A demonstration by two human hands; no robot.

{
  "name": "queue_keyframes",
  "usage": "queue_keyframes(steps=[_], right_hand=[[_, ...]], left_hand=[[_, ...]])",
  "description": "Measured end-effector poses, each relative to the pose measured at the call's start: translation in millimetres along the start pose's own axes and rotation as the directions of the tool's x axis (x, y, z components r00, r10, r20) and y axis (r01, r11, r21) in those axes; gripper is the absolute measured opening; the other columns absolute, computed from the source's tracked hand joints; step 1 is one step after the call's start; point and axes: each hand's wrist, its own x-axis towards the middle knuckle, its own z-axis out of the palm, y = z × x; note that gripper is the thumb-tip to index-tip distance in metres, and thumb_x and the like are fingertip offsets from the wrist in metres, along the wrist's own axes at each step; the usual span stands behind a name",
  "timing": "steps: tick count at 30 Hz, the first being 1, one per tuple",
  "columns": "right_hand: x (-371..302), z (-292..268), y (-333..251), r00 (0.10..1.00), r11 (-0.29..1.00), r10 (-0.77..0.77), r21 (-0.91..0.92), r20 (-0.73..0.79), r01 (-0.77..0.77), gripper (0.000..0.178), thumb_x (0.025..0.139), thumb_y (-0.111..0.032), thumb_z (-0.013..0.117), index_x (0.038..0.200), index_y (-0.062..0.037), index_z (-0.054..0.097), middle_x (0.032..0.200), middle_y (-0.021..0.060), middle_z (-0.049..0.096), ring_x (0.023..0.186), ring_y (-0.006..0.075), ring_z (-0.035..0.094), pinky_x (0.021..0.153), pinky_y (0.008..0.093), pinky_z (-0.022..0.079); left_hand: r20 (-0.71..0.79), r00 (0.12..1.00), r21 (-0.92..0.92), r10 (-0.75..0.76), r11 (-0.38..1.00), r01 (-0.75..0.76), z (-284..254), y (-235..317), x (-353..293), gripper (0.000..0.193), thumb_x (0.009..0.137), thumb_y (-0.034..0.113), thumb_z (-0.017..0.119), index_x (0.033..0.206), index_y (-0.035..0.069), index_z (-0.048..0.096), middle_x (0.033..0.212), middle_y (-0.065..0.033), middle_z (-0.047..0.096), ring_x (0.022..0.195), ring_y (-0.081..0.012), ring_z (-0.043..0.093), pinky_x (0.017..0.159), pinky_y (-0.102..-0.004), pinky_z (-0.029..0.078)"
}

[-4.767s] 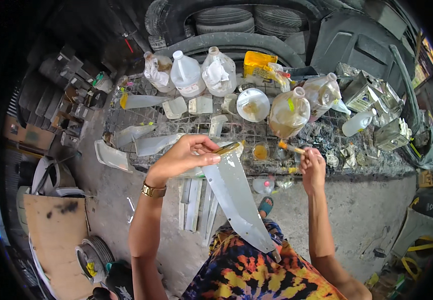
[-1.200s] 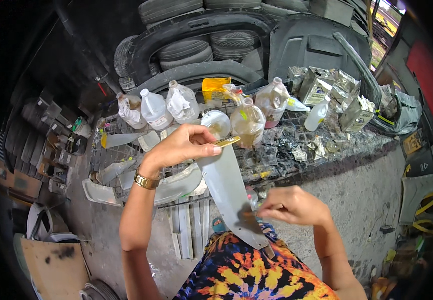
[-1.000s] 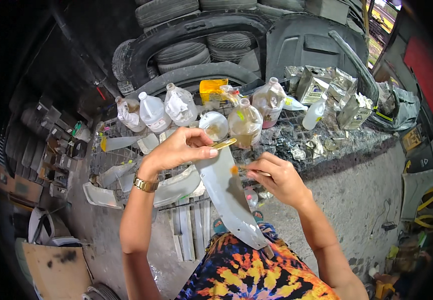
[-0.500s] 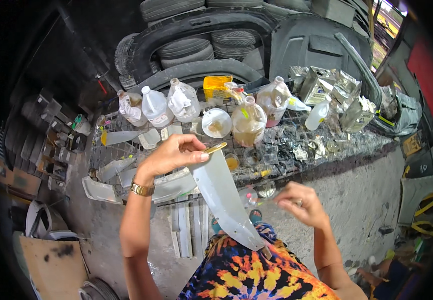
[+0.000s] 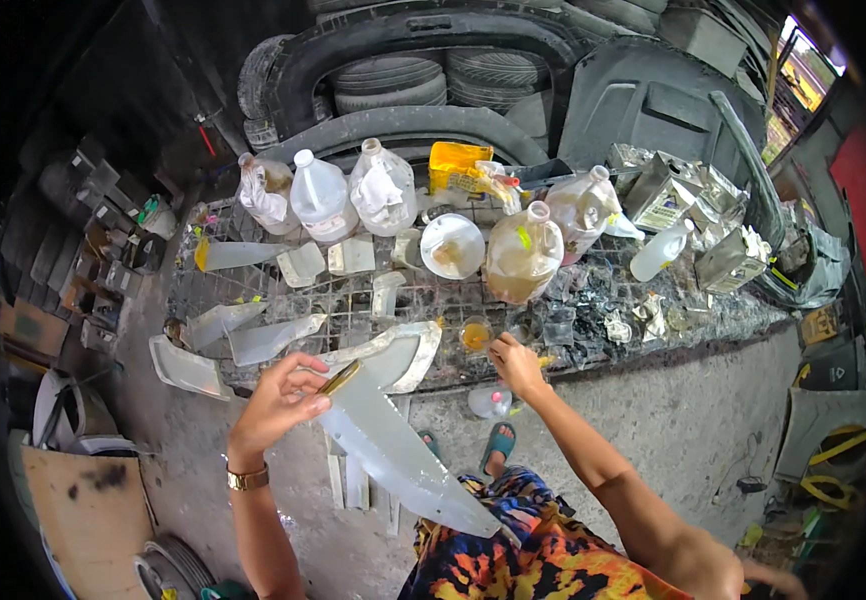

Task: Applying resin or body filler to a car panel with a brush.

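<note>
My left hand [image 5: 275, 408] grips the upper end of a long grey curved panel [image 5: 398, 465], thumb on one face and fingers behind. A yellow-brown strip [image 5: 341, 377] runs along that end; the panel's lower tip reaches down to my clothing. Over the bench's front edge, my right hand [image 5: 515, 364] is closed in a pinch; what is between the fingers is hidden. Just left of it stands a small clear cup [image 5: 475, 335] with amber liquid. Several grey-white moulded pieces, among them a curved one [image 5: 415, 360], lie on the bench beyond my left hand.
On the grimy grid-topped bench [image 5: 643, 345] stand plastic jugs [image 5: 323, 197], a white bowl [image 5: 452, 247], a brown-tinted jug [image 5: 525, 255], a white bottle [image 5: 661, 250] and metal cans [image 5: 733, 260]. Tyres [image 5: 391, 80] are stacked behind. A brown board [image 5: 88, 520] leans at lower left.
My right hand has moved forward and left, from above the floor to beside the amber cup. My left hand has shifted left and lower with the panel, which now lies more slanted.
</note>
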Motion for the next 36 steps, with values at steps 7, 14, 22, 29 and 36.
queue_keyframes(steps=[7, 14, 22, 29, 36], right_hand=[[12.4, 25.5, 16.5, 0.997, 0.996, -0.051, -0.076, 0.061, 0.055, 0.012, 0.085, -0.017, 0.063, 0.094, -0.0094, 0.065, 0.095, 0.0097, 0.060, 0.074, 0.0372, 0.063, 0.065, 0.0464, 0.052], [18.9, 18.9, 7.3, 0.993, 0.974, 0.102, 0.208, -0.064, -0.087, 0.013, 0.080, -0.013, 0.066, 0.090, -0.0044, 0.068, 0.088, 0.0132, 0.065, 0.078, 0.0357, 0.063, 0.069, 0.0418, 0.051], [5.1, -19.6, 43.3, 0.746, -0.162, 0.586, 0.948, 0.317, -0.275, 0.014, 0.092, -0.018, 0.060, 0.095, -0.0051, 0.063, 0.072, 0.0002, 0.058, 0.052, 0.0041, 0.045, 0.044, 0.0171, 0.036], [-37.4, -138.7, -40.4, 0.915, -0.104, 0.387, 0.991, 0.119, -0.085, 0.017, 0.092, -0.018, 0.060, 0.096, -0.0022, 0.059, 0.074, 0.0019, 0.055, 0.053, 0.0049, 0.042, 0.044, 0.0193, 0.032], [-93.3, -190.4, -112.6, 0.918, 0.702, -0.317, 0.592, -0.238, 0.396, 0.012, 0.077, -0.005, 0.071, 0.089, -0.0027, 0.068, 0.084, 0.0092, 0.064, 0.077, 0.0204, 0.061, 0.067, 0.0307, 0.050]], left_hand=[[0.036, 0.999, 0.003, 0.012, 1.000, -0.012, -13.9, -20.0, 5.2, 0.041, 0.078, 0.015, 0.074, 0.111, 0.003, 0.053, 0.095, -0.0049, 0.063, 0.085, -0.0084, 0.058, 0.071, -0.0222, 0.049], [0.068, 0.998, -0.015, 0.006, 1.000, -0.005, -14.2, -11.7, 13.4, 0.042, 0.079, 0.015, 0.075, 0.113, 0.005, 0.052, 0.094, -0.0039, 0.062, 0.081, -0.0078, 0.059, 0.067, -0.0216, 0.049], [0.162, 0.983, 0.195, 0.081, 0.974, -0.113, 11.1, 36.3, 52.0, 0.042, 0.076, 0.031, 0.075, 0.103, 0.003, 0.059, 0.089, -0.0004, 0.061, 0.084, -0.0071, 0.056, 0.074, -0.0228, 0.045], [0.175, 0.976, 0.258, 0.131, 0.950, -0.174, 32.2, 62.2, 66.1, 0.039, 0.076, 0.034, 0.074, 0.096, 0.002, 0.063, 0.084, -0.0004, 0.061, 0.079, -0.0067, 0.055, 0.072, -0.0217, 0.044], [0.221, 0.960, 0.275, 0.169, 0.934, -0.228, 53.3, 91.9, 76.5, 0.029, 0.080, 0.029, 0.075, 0.088, 0.004, 0.064, 0.082, 0.0011, 0.062, 0.077, -0.0057, 0.055, 0.071, -0.0209, 0.043]])
